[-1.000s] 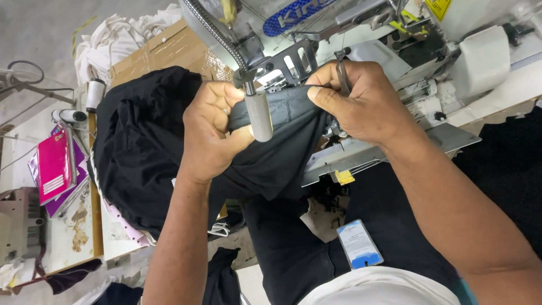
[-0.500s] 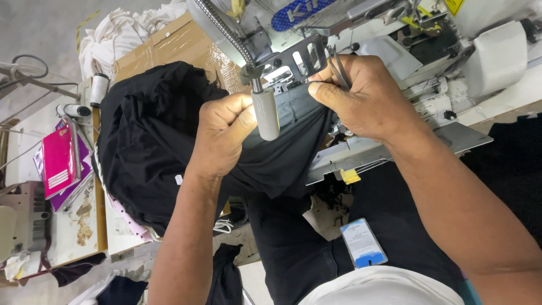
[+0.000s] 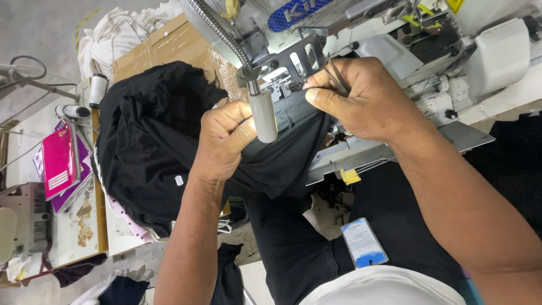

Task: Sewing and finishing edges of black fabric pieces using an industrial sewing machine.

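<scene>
Head view, looking down at a sewing station. The left hand (image 3: 226,138) is closed in a fist on a fold of the black fabric (image 3: 152,135), fingers curled tight, just left of the grey cylindrical guide (image 3: 264,116) that hangs from the machine's bracket. The right hand (image 3: 361,99) pinches the fabric's edge between thumb and forefinger on the far right side of the guide; slim metal tweezers (image 3: 337,76) are tucked in the same hand. Between the two hands the fabric is stretched taut, its long axis running left to right under the sewing machine (image 3: 406,39). The bulk of the fabric lies heaped to the left, nearer the left hand. A pink booklet (image 3: 56,164) sits far left.
</scene>
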